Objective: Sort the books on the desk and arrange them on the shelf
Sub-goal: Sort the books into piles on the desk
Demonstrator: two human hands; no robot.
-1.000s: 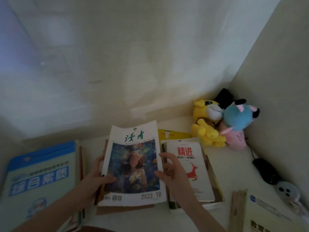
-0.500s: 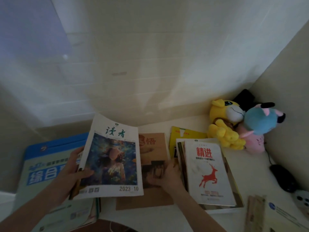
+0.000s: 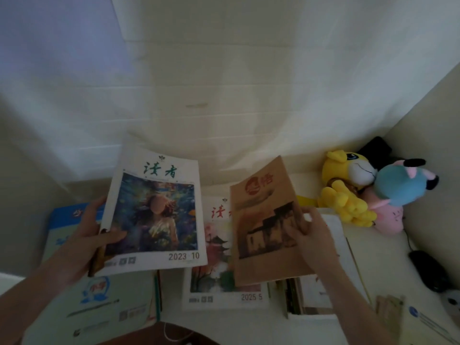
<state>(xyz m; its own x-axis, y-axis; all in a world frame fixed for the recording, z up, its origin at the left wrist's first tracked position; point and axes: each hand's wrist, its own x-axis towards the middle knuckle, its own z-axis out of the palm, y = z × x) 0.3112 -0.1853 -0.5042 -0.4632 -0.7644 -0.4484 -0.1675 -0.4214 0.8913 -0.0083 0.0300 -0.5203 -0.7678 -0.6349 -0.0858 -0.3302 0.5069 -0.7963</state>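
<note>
Workbook (image 3: 99, 302) in blue and white, flat at far left on the desk (image 3: 388, 257). Left hand (image 3: 92, 235) grips the spine edge of a raised magazine (image 3: 159, 210) titled 读者, dated 2023 10, thumb across its cover. Second issue (image 3: 219, 272), marked 2025 5, lies flat at centre. Right hand (image 3: 313, 235) pinches the right edge of a lifted brown book (image 3: 266, 225) bearing 悟. Plush toys (image 3: 348, 190) sit in the right corner.

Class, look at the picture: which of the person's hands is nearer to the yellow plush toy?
Right. The right hand grips the brown book just left of the yellow plush toy; the left hand holds the 2023 magazine far to its left.
</note>
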